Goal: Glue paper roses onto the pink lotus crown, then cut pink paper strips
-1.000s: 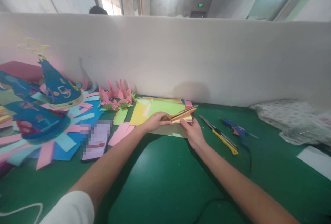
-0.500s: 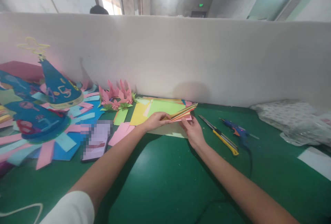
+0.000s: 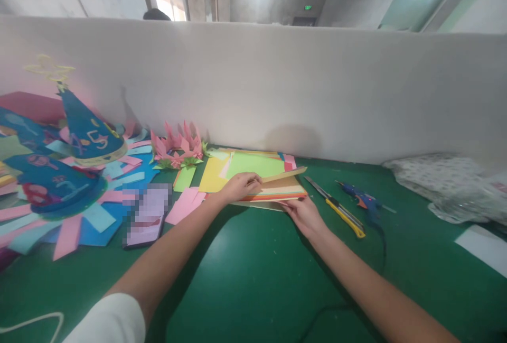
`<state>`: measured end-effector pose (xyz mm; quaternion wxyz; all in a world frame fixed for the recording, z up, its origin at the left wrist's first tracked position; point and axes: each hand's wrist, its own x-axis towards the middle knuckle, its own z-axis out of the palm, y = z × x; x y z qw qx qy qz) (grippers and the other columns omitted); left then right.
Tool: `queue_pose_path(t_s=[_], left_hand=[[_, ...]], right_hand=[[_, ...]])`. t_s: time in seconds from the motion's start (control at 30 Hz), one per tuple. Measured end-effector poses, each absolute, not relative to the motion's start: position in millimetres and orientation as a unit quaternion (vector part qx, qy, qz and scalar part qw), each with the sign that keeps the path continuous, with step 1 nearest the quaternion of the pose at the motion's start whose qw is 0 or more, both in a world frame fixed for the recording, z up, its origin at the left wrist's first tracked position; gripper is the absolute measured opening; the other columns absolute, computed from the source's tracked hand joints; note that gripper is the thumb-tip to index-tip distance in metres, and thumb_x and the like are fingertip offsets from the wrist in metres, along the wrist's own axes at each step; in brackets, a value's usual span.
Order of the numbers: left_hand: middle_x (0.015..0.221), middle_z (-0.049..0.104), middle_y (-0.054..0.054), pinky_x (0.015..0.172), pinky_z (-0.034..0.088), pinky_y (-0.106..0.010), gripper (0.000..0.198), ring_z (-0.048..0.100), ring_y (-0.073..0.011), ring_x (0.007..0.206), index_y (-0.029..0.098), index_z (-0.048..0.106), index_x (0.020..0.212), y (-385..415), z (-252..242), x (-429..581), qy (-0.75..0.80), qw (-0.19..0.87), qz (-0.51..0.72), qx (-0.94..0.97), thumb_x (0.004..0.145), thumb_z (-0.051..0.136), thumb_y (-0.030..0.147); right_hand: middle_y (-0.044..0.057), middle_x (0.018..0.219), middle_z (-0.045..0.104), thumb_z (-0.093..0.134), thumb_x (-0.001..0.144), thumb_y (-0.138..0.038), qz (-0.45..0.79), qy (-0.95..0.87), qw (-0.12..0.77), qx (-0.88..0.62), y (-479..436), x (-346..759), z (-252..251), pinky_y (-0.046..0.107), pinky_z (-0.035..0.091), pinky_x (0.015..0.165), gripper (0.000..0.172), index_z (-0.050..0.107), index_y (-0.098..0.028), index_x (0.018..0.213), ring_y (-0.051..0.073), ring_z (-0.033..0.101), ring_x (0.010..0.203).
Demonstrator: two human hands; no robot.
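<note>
Pressing, left hand [image 3: 240, 187]: it lies on the far left part of the stack [image 3: 277, 191] of coloured paper. The fingers [image 3: 255, 178] are bent and close together, tips at the foot of the raised top sheet [image 3: 287, 174]. Whether they pinch that sheet I cannot tell.
Left hand, why so: its weight on the pile looks set to keep the lower sheets from sliding while the top one stands up.
Right hand [image 3: 306, 217]: it is at the near right edge of the stack, clamped on that edge with the thumb above and the other fingers hidden beneath. This seems to square the sheets and hold the pile level.
Stack: it lies on the green surface [image 3: 245, 279] between the two hands, just before the white partition [image 3: 277, 84]. It partly covers loose yellow and green sheets [image 3: 249, 164].
Top sheet: tan, tilted, its right end lifted clear of the pile and its left end down by the left fingertips.
Knife [image 3: 337, 209]: yellow handle, flat on the surface just right of the stack, within reach of the right hand but untouched.
Glue gun [image 3: 362, 200]: blue, beside the knife on its far side, with its cord [image 3: 382, 250] trailing toward the person.
Phone [image 3: 146, 216]: flat, left of the left forearm.
Flower [image 3: 176, 147]: pink folded paper, against the partition left of the stack.
Cone hats [image 3: 89, 131]: blue, on a spread of pink and blue strips [image 3: 69, 232] far left, well apart from the hands.
Bag [image 3: 443, 179]: crumpled plastic, far right.
</note>
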<state>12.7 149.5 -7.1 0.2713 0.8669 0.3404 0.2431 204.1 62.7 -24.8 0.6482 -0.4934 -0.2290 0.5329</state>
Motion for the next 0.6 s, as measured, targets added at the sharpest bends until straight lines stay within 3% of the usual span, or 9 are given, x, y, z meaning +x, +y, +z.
queue_pose_path(t_s=[0.17, 0.33, 0.6], left_hand=[[0.096, 0.067, 0.001, 0.071, 0.044, -0.022, 0.022, 0.061, -0.0122, 0.081, 0.021, 0.058, 0.1, 149, -7, 16, 0.334, 0.259, 0.216, 0.88, 0.089, 0.043, 0.033], [0.097, 0.065, -0.004, 0.075, 0.044, -0.028, 0.03, 0.059, -0.0199, 0.089, 0.02, 0.06, 0.099, 150, -5, 27, 0.308, 0.212, 0.172, 0.911, 0.077, 0.061, 0.041], [0.11, 0.061, -0.01, 0.08, 0.044, -0.032, 0.04, 0.058, -0.0247, 0.099, 0.018, 0.05, 0.114, 149, -5, 39, 0.327, 0.159, 0.145, 0.92, 0.081, 0.056, 0.04]], right_hand=[[-0.002, 0.089, 0.07, 0.062, 0.049, 0.002, 0.534, -0.218, 0.637, -0.511, 58, 208, -27, 0.027, 0.059, 0.068, 0.052, 0.056, -0.024, 0.094, 0.018, 0.068, 0.082], [-0.004, 0.094, 0.069, 0.059, 0.048, 0.003, 0.533, -0.221, 0.636, -0.512, 58, 208, -28, 0.025, 0.058, 0.07, 0.059, 0.055, -0.027, 0.099, 0.016, 0.067, 0.086], [-0.003, 0.092, 0.069, 0.055, 0.049, 0.001, 0.546, -0.231, 0.622, -0.512, 57, 209, -30, 0.024, 0.056, 0.066, 0.059, 0.059, -0.029, 0.099, 0.017, 0.066, 0.089]])
